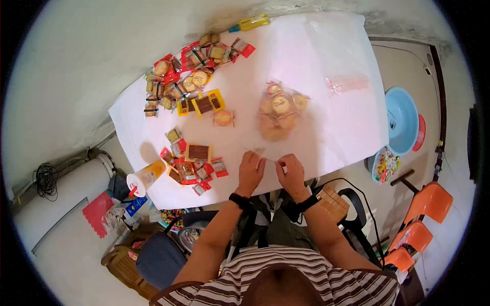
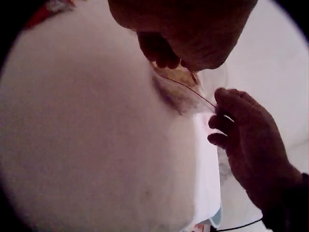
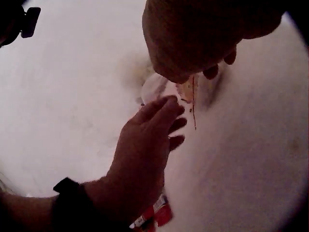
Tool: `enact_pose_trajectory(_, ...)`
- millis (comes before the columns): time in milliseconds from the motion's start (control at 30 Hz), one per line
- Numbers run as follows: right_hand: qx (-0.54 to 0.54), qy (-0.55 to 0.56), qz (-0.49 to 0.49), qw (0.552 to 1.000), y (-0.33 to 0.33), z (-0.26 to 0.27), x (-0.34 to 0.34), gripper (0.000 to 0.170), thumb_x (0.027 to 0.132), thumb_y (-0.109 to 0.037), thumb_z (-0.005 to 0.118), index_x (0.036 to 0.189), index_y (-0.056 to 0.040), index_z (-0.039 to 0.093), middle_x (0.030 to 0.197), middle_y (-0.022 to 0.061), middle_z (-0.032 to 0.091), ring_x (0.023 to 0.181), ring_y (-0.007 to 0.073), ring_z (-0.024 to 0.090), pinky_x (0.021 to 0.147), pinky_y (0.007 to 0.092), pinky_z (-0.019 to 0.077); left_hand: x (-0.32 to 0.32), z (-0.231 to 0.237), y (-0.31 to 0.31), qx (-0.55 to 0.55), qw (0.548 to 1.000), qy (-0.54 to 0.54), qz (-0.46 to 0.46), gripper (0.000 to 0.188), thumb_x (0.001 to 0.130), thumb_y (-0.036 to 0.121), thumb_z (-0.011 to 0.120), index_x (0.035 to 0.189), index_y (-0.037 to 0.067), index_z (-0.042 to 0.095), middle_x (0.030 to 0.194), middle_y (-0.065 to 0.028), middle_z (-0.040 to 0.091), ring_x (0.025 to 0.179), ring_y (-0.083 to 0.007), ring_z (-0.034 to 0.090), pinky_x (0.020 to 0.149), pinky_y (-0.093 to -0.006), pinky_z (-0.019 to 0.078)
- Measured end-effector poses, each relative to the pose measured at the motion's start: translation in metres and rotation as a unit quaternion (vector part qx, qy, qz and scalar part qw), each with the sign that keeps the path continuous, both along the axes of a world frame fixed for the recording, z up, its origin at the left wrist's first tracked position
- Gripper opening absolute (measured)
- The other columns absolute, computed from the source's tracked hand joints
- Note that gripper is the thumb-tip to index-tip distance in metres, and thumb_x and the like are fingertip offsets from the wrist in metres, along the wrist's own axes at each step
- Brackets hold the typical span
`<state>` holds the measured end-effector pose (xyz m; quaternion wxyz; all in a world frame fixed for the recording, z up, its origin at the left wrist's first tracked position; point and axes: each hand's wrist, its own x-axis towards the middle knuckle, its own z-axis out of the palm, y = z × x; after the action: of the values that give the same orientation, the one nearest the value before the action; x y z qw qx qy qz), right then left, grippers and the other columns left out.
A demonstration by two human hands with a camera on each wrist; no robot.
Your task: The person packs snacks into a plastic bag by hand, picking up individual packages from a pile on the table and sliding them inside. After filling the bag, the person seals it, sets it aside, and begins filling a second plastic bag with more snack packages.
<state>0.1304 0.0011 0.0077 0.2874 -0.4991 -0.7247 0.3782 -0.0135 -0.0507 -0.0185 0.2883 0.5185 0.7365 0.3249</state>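
A clear plastic bag (image 1: 275,133) with several round wrapped cookies (image 1: 280,104) inside lies on the white-covered table in front of me. At the bag's near end, my left hand (image 1: 250,173) pinches the film between thumb and fingers. My right hand (image 1: 291,176) pinches the same end a short way to the right. The left wrist view shows the bag's thin red edge (image 2: 193,92) running up to the right hand's fingertips. From the right wrist, the left hand (image 3: 145,140) appears with its fingertips at the film; the right hand's own fingertips are partly hidden.
Many wrapped snacks (image 1: 196,58) are heaped at the back left, with a smaller pile (image 1: 198,153) nearer. A lone wrapped cookie (image 1: 223,118) sits left of the bag. A bottle (image 1: 148,177) stands at the left edge, a yellow one (image 1: 253,22) lies at the back.
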Motion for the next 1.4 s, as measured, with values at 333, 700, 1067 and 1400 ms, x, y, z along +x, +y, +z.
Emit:
enact_pose_trajectory(333,-0.038,0.011,0.005,0.999,0.004,0.0,-0.005,0.014,0.072,0.0,0.063,0.081,-0.0046,0.053,0.075,0.0116,0.053,0.069,0.0294,0.055,0.06,0.0365,0.0446,0.004,-0.003,0.072,0.08,0.984,0.135,-0.078,0.029,0.076,0.01,0.058,0.105,0.006,0.055,0.109,-0.016,0.052,0.093,-0.036,0.051,0.079,-0.0441,0.0426)
enact_pose_trajectory(700,-0.07,0.05,-0.021,0.996,0.006,-0.008,0.0,0.016,0.075,0.004,0.058,0.087,-0.0044,0.051,0.087,0.013,0.055,0.074,0.0266,0.056,0.064,0.0309,0.0469,-0.067,0.02,-0.015,-0.108,0.988,-0.002,0.111,0.023,0.084,0.01,0.056,0.105,0.0,0.056,0.091,-0.0141,0.062,0.088,-0.0264,0.06,0.074,-0.0342,0.0478)
enact_pose_trajectory(1067,-0.074,0.055,-0.034,0.995,0.013,0.012,0.001,0.013,0.078,0.003,0.057,0.089,-0.0033,0.053,0.087,0.0125,0.054,0.074,0.0288,0.055,0.062,0.0337,0.0467,-0.056,0.013,0.034,0.006,0.975,0.166,-0.15,0.056,0.078,0.003,0.051,0.133,0.001,0.036,0.137,-0.0251,0.029,0.125,-0.0415,0.031,0.103,-0.045,0.0302)
enact_pose_trajectory(1400,-0.037,0.047,-0.058,0.996,0.035,0.045,0.019,0.01,0.079,0.003,0.058,0.087,-0.0023,0.055,0.083,0.0106,0.055,0.067,0.0228,0.055,0.058,0.029,0.0463,-0.039,0.026,0.045,0.046,0.974,0.168,-0.143,0.025,0.077,0.003,0.053,0.101,0.008,0.059,0.089,-0.0071,0.058,0.082,-0.0261,0.056,0.069,-0.0354,0.0488)
